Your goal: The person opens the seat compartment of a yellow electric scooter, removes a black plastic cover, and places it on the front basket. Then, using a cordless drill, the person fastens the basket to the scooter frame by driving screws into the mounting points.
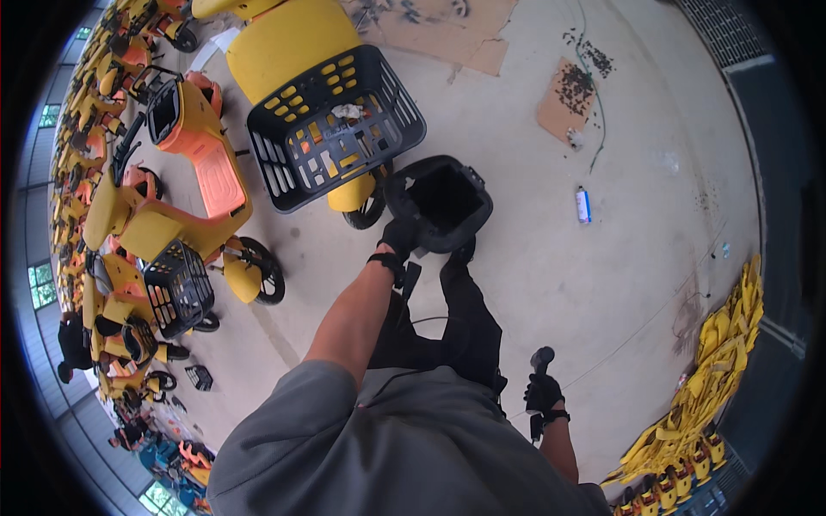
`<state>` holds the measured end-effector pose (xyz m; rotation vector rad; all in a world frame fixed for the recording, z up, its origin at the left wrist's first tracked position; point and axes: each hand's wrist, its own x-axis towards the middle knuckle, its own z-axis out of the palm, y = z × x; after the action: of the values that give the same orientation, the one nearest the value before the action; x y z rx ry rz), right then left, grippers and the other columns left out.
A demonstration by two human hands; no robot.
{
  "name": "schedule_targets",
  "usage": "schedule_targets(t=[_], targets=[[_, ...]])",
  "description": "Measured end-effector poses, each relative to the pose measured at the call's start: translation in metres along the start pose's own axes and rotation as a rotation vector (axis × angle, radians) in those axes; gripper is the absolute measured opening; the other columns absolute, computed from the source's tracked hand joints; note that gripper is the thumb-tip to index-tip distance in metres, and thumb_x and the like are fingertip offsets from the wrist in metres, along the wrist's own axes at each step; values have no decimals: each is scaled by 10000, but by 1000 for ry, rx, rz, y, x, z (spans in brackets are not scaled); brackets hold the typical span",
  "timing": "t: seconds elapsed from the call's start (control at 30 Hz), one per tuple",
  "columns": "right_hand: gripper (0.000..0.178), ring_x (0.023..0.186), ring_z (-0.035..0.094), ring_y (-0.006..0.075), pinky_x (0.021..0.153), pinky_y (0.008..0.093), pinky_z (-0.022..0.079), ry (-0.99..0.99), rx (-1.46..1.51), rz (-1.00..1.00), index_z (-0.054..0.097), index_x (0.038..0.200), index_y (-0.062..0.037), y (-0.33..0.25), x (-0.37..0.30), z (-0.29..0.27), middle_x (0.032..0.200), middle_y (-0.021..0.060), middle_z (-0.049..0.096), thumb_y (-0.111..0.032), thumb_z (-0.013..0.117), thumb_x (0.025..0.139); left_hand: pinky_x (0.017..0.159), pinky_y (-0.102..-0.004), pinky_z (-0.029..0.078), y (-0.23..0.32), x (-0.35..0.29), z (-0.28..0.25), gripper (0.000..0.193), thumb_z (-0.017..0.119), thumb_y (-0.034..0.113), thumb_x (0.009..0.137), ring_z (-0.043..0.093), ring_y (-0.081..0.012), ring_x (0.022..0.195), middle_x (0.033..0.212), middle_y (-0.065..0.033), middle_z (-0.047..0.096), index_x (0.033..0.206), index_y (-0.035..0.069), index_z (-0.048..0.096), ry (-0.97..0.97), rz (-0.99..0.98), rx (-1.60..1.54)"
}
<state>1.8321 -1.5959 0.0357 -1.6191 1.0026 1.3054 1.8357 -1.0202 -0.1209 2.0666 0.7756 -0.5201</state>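
My left hand, in a black glove, grips the near left rim of a black bin. The bin is deep and rounded, and its dark open mouth faces up, above my feet. Low on the right, my right hand, gloved in black too, is closed around a dark handheld tool with a rounded head. The tool's exact kind cannot be made out. Just beyond the bin stands a yellow scooter with a black slotted basket, holding a small crumpled scrap.
An orange and yellow scooter stands left, with many more behind it. A blue and white spray can and a cardboard piece with small dark parts lie on the floor. Yellow panels are piled at right. A thin cord crosses the floor.
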Motion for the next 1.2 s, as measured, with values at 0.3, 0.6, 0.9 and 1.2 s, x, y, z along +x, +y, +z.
schedule_targets(t=[0.3, 0.6, 0.9, 1.2], targets=[[165, 546, 592, 197, 505, 358, 518, 39, -41, -60, 530, 942, -90, -99, 27, 8, 696, 36, 573, -146, 678, 894, 776, -356, 587, 40, 75, 35, 397, 713, 123, 849, 669, -211, 932, 1065, -56, 660, 1228, 126, 597, 185, -202, -1422], [163, 520, 567, 175, 474, 344, 502, 77, -42, 128, 524, 982, -96, -42, 24, 21, 677, 20, 553, -121, 666, 906, 884, -354, 553, -18, 177, 127, 436, 676, 184, 882, 642, -218, 1053, 1180, -65, 652, 1300, 133, 566, 189, -490, -1011], [130, 531, 570, 179, 481, 346, 491, 120, -193, 239, 512, 927, -92, -33, 3, 38, 661, 25, 544, -101, 641, 908, 910, -371, 553, -50, 145, 164, 418, 654, 229, 917, 641, -249, 1077, 1192, -91, 652, 1306, 106, 562, -28, -409, -784], [189, 527, 559, 175, 480, 328, 505, 158, 20, 122, 490, 1029, -96, -77, 1, 87, 714, 28, 542, -83, 637, 910, 936, -388, 554, -33, 149, 195, 416, 633, 275, 951, 640, -280, 1102, 1203, -116, 652, 1311, 80, 558, -91, 4, -710]])
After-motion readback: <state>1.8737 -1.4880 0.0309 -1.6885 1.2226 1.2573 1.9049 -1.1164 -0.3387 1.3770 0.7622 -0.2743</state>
